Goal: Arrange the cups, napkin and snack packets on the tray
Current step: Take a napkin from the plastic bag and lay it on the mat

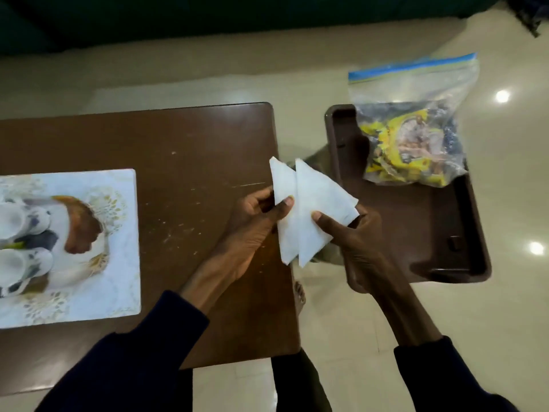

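Note:
Two white napkins folded into triangles overlap above the table's right edge. My left hand (258,215) pinches the left napkin (284,185) and my right hand (350,233) pinches the right napkin (318,200). A patterned white tray (118,263) lies at the left on the brown table (184,144), carrying two white cups (17,218) at its left side, partly cut off by the frame edge. A clear zip bag of yellow snack packets (410,144) rests on the far end of a brown plastic tray (439,221) at the right.
The brown plastic tray stands on the pale tiled floor (505,307) beside the table. A bare foot (298,295) shows below the table's right edge. A dark green surface (237,22) runs along the back.

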A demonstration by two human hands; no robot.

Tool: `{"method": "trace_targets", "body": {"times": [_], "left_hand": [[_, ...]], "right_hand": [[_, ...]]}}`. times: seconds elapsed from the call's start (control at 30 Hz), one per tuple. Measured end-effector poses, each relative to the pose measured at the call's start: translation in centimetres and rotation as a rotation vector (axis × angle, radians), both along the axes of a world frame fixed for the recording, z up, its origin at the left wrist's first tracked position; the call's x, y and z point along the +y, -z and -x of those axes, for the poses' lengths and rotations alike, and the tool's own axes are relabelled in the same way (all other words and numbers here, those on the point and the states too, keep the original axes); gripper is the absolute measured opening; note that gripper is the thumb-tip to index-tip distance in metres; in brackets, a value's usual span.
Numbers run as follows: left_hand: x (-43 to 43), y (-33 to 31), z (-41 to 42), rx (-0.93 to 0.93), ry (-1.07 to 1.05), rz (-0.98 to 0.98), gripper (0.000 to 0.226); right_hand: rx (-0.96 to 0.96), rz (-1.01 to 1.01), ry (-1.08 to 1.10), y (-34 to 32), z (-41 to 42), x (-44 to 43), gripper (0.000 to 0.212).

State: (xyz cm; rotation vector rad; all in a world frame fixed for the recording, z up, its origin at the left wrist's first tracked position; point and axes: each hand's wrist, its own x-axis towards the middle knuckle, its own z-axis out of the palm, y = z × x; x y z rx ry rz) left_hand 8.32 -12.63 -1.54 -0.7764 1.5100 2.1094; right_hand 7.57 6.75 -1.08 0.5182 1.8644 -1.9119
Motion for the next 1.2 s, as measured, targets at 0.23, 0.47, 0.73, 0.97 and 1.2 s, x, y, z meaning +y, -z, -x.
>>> {"method": "trace_targets", "body": {"times": [0.23, 0.47, 0.73, 0.97, 1.2], "left_hand": [[-9.9, 0.0, -4.1, 0.063, -0.004, 0.167, 0.020], [-17.7, -0.1, -7.8, 0.034, -0.133, 0.102, 0.022], [-24.4, 1.0, -11.7, 0.046, -0.225, 0.112, 0.026], [-27.9, 2.9, -14.7, 0.016, -0.180, 0.247, 0.036], [-30.1, 4.8, -15.1, -0.045, -0.167, 0.396, 0.052]], "right_hand": [[0.129, -0.205, -0.252, -1.4, -2.1, -10.2, 0.024], [0.083, -0.242, -0.342, -1.9, -4.1, -18.7, 0.019], [0.018, -0.103, -0.335, -1.5, -7.5, -26.9, 0.014], [-0.067, -0.146, -0.410, 0.2, -8.2, -31.0, 0.031], [-0.084, -0.391, -0.408, 5.5, -6.8, -33.4, 0.038]]}}
